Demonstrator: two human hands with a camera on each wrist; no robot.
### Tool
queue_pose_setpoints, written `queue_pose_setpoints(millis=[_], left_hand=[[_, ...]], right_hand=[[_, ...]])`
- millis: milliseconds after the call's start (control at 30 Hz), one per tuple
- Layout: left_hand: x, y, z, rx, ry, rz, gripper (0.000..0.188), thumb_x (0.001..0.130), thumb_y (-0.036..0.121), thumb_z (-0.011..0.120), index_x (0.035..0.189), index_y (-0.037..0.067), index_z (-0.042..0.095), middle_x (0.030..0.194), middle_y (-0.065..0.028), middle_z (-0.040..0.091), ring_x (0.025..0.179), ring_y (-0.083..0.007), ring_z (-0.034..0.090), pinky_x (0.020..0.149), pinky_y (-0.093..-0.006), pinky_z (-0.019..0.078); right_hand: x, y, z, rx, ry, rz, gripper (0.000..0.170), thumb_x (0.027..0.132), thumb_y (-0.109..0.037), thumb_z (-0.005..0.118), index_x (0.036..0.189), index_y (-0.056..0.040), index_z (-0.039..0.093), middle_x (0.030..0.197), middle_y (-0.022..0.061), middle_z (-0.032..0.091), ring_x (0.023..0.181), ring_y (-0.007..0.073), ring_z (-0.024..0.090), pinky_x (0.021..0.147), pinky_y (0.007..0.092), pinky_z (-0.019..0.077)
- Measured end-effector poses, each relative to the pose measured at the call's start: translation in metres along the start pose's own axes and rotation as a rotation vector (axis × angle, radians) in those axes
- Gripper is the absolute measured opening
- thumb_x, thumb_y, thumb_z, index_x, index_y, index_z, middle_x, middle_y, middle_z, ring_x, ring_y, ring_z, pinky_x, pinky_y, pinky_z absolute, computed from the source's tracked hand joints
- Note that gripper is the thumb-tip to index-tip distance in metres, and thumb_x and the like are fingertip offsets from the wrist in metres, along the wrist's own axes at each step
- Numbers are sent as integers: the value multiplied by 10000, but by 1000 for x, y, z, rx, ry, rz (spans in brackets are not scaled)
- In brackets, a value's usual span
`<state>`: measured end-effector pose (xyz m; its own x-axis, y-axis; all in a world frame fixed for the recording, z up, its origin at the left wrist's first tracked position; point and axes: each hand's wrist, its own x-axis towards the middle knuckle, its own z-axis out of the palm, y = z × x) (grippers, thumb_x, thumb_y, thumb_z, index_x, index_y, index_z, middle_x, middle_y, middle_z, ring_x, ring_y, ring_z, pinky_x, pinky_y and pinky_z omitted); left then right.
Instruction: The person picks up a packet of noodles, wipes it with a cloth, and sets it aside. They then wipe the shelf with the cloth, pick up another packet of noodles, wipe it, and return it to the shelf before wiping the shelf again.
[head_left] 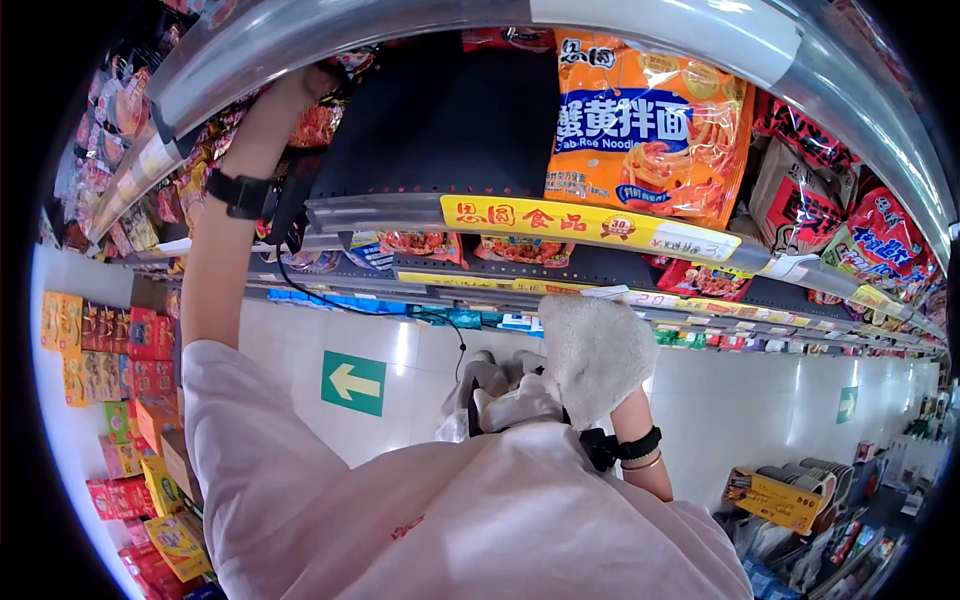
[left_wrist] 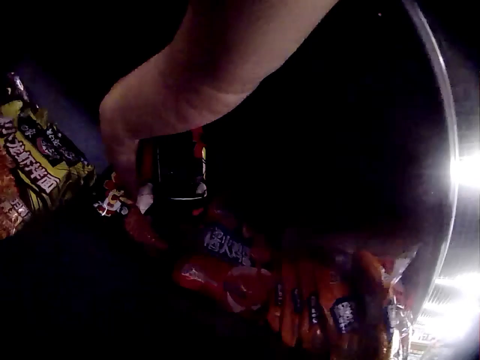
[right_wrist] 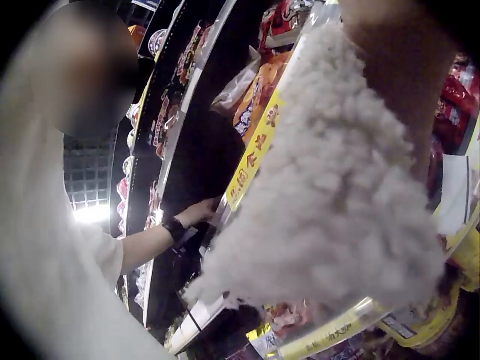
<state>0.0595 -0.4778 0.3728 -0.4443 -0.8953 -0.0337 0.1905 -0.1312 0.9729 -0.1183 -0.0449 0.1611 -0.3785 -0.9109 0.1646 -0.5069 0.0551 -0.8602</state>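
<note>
My left hand [head_left: 318,85] reaches over the shelf edge at the upper left, among the noodle packets [head_left: 318,124]. In the left wrist view that hand [left_wrist: 139,124] bends down beside a black packet [left_wrist: 178,171] with red edges; its fingertips are in deep shadow, and I cannot tell whether they grip it. A fluffy white cloth [head_left: 597,355] hangs from my right hand below the shelf and hides most of that hand in the head view. The cloth [right_wrist: 330,195] fills the middle of the right wrist view, with the blurred right hand [right_wrist: 397,67] behind it.
An orange crab-roe noodle packet [head_left: 650,130] stands on the dark shelf [head_left: 430,120], right of my left hand. A yellow label strip [head_left: 590,228] runs along its front. Red packets [head_left: 800,200] lie farther right. A cable [head_left: 350,307] dangles near my left wrist.
</note>
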Motion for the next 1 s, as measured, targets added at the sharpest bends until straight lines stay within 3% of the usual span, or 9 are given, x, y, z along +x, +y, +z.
queue_pose_setpoints(millis=[33,67,167,267,333,500,633,833,1000], left_hand=[[-5,1,0,-14,-10,-13,324,851,274,490,1095,61,480,1032,-71,568,924,-219,563,782,-347,463],[-9,2,-1,-26,-21,-22,323,851,275,490,1093,61,481,1030,-71,569,922,-220,564,781,-348,464],[-33,3,-2,-69,-44,-60,322,850,276,491,1088,61,483,1023,-71,572,915,-224,568,779,-351,468],[-72,7,-1,-49,-183,-146,317,849,281,490,1079,64,480,1003,-82,578,875,-224,588,725,-337,499],[-101,8,15,-75,3,-122,313,820,274,535,1057,72,502,916,-68,608,803,-195,607,684,-312,512],[-165,-10,4,-69,20,-61,331,783,276,583,1051,93,515,940,-51,608,763,-166,609,589,-322,520],[-219,-25,6,-225,138,-92,327,802,251,566,1047,39,517,1007,-49,584,911,-152,567,812,-296,452],[-288,-83,1,-194,410,-131,432,810,303,572,1081,-18,470,1005,-108,574,910,-154,574,731,-265,485],[-314,-116,9,-300,290,-214,451,844,336,513,1058,-61,487,953,-126,604,800,-159,614,684,-263,507]], right_hand=[[2,-5,-3,-356,2,-155,538,749,-285,554,1236,-105,412,1169,62,490,1103,228,417,919,352,342],[-1,2,-1,-359,-3,-158,538,749,-285,554,1236,-105,412,1169,62,490,1103,228,417,919,352,342],[-14,24,7,322,-52,146,543,751,-311,543,1246,-133,411,1201,77,463,1107,239,416,941,377,319],[-14,25,6,351,-38,161,540,753,-306,540,1247,-131,410,1202,78,461,1109,240,415,943,377,318],[-13,26,7,345,-53,164,538,755,-302,538,1247,-130,408,1203,79,460,1109,240,414,943,377,317],[2,28,16,324,-140,139,533,759,-294,533,1249,-127,405,1205,80,458,1111,241,413,945,376,314],[11,23,26,294,-203,114,529,762,-287,528,1250,-124,403,1207,82,456,1113,242,412,947,375,313],[24,15,41,260,-268,79,524,767,-276,522,1251,-121,399,1209,84,453,1115,244,410,949,375,310],[28,11,47,231,-288,71,519,771,-268,517,1253,-118,396,1211,85,451,1117,245,408,951,374,308]])
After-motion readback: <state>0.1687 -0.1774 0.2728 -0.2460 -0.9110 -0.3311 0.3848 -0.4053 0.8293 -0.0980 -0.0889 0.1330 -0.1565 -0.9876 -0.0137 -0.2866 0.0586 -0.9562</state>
